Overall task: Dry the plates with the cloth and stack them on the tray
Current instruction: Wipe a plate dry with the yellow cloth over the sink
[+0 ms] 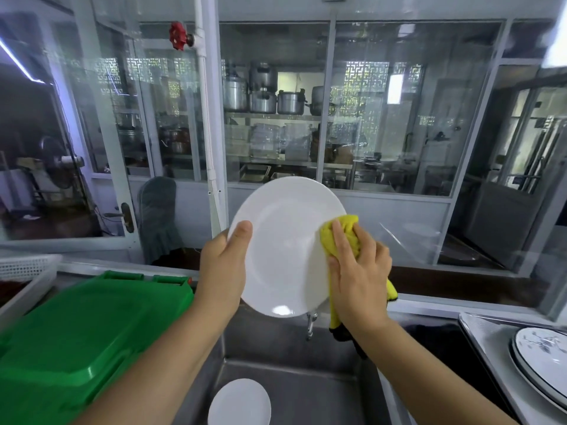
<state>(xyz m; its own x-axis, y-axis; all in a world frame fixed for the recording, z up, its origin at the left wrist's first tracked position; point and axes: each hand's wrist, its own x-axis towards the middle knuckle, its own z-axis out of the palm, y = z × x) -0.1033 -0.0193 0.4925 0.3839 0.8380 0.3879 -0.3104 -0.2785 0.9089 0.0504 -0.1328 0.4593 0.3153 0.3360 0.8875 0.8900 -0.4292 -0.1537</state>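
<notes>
Sink (pixel 291 381): one steel basin, dull grey and straight-walled, right under the camera; it holds a single plain white plate (pixel 240 403) lying flat near the bottom edge of view, and a chrome tap (pixel 310 323) juts over its far wall.
Green bin lid (pixel 89 326): one, moulded glossy plastic with raised ribs and rounded corners, just left of the basin.
Tray (pixel 487 332): one pale, flat-rimmed tray on the right counter; on it lie stacked white plates with dark rims, the top one (pixel 546 348) printed with a grey branch pattern (at least two rims show, the exact count cannot be told).
Held plate (pixel 288 246): one, round, smooth white glazed ware, tilted nearly upright above the basin, its face turned to the camera.
Left hand (pixel 224 271): grips the held plate's left rim, thumb laid across the front, fingers hidden behind.
Right hand (pixel 359 271): fingers curled around the cloth, pressing it against the plate's right edge.
Cloth (pixel 343 234): one, yellow, soft and nubby, bunched under the fingers; its tail hangs below the wrist, with a dark edge.
White basket (pixel 24 268): one, perforated plastic, far left, only partly in view.
Pots (pixel 264 96): several lidded metal pots on a shelf behind the glass partition.
Red valve wheel (pixel 177 35): one, on the white pipe, upper left.
</notes>
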